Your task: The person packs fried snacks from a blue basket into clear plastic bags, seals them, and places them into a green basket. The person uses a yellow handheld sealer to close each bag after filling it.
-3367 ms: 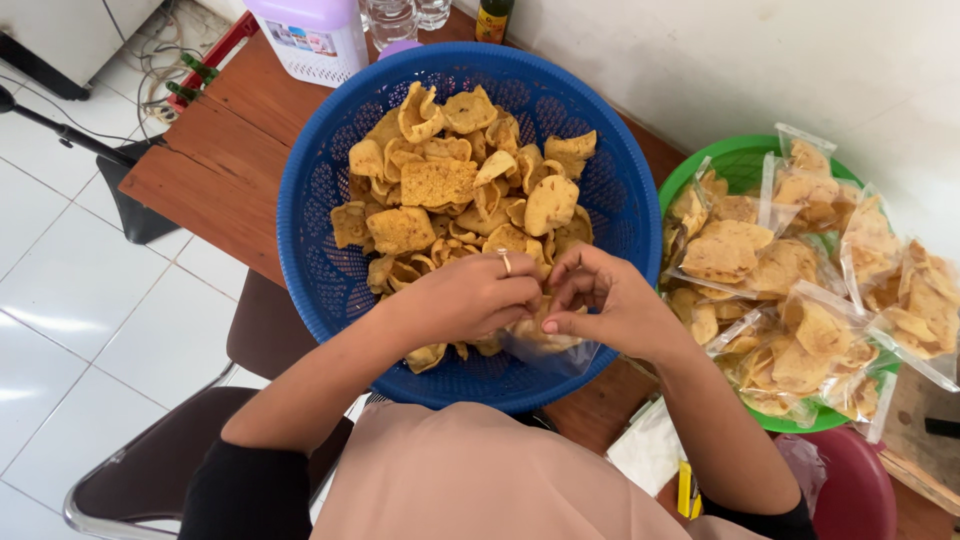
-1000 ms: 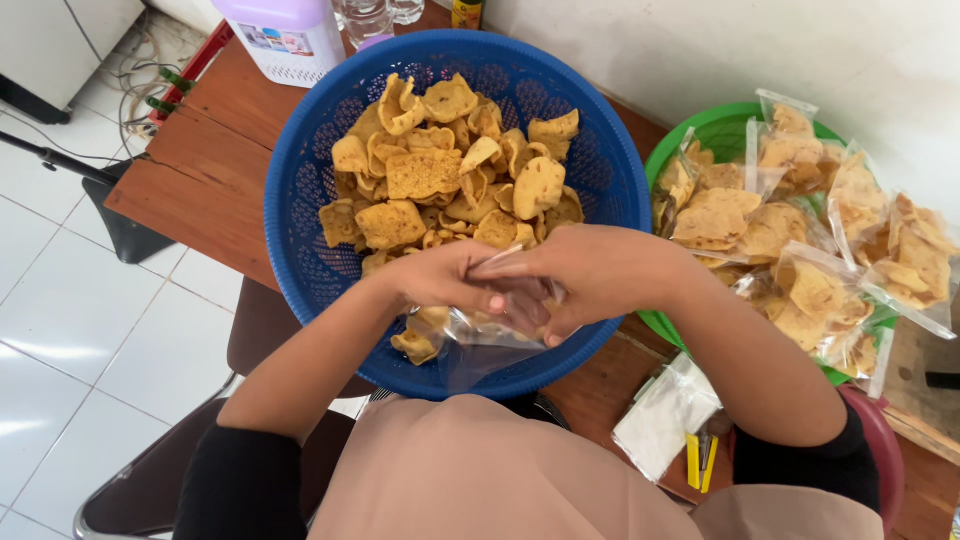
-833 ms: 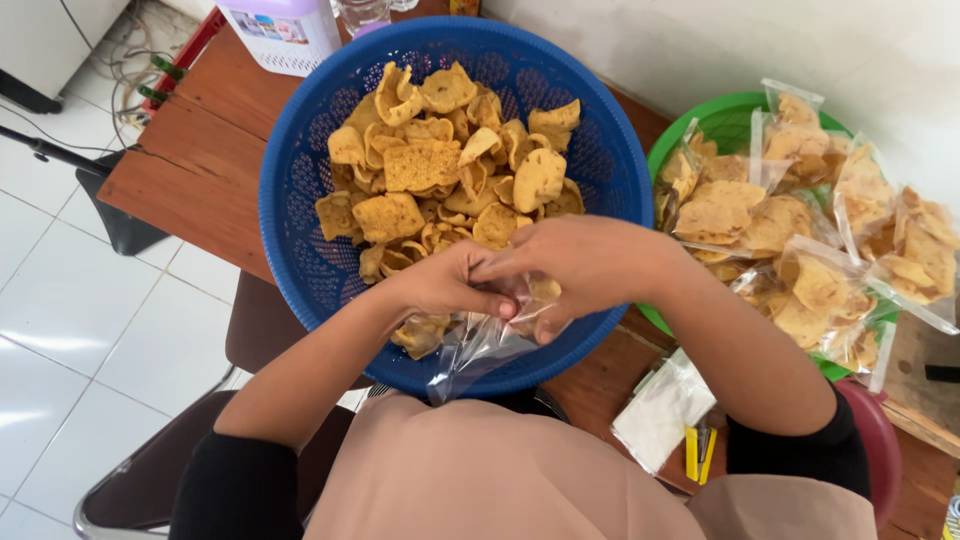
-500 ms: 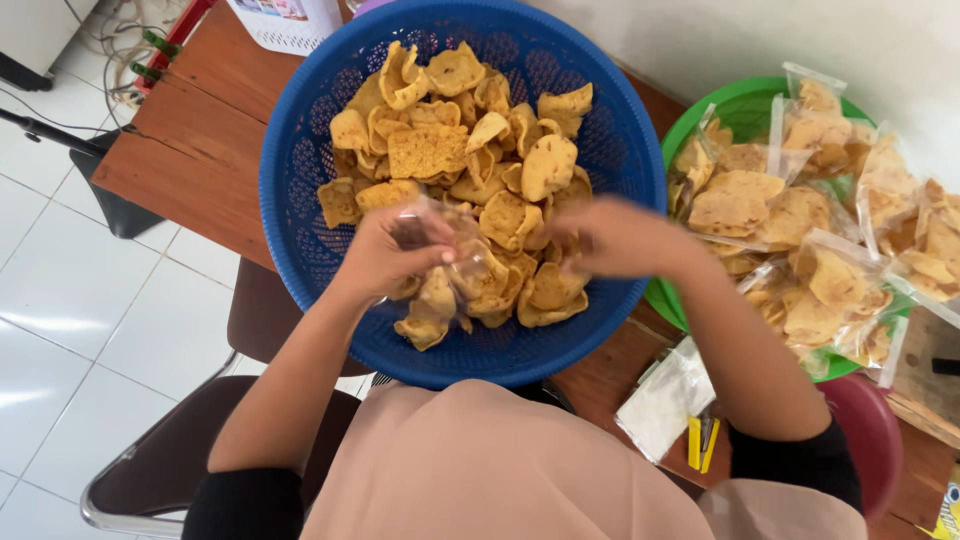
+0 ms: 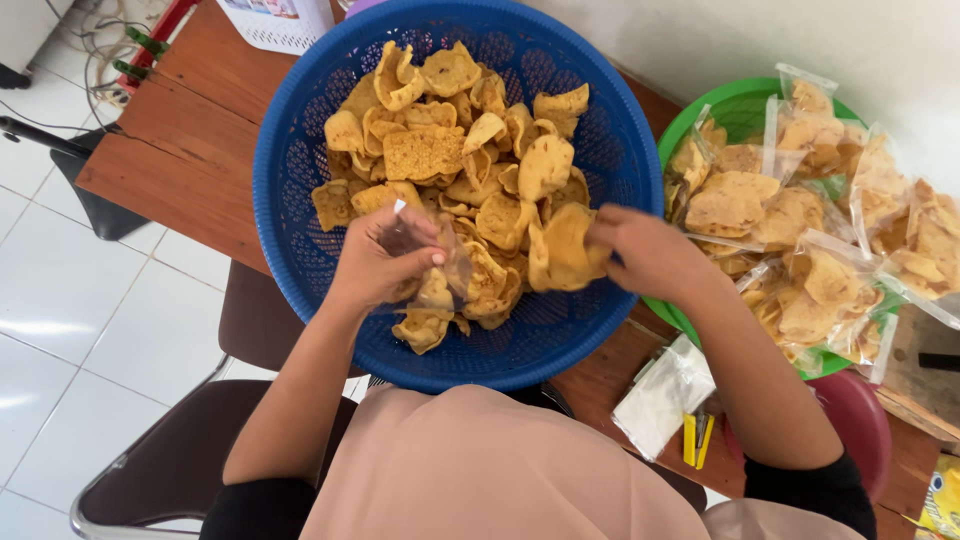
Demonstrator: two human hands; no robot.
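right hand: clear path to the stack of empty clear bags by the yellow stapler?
Probably yes. The stack of empty bags lies uncovered on the table, just under the right forearm, with nothing on top. But the right hand holds a cracker, so it would need to drop that first.

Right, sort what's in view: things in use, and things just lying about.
In use: left hand, clear bag, right hand, crackers, blue basket.
Lying about: green basket, filled packets, spare bags, white jug.

A basket [image 5: 300, 170] of crackers [image 5: 450, 170] sits on the worktop [image 5: 190, 140]; right of it, a bowl [image 5: 735, 100] holds bagged crackers [image 5: 800, 220].
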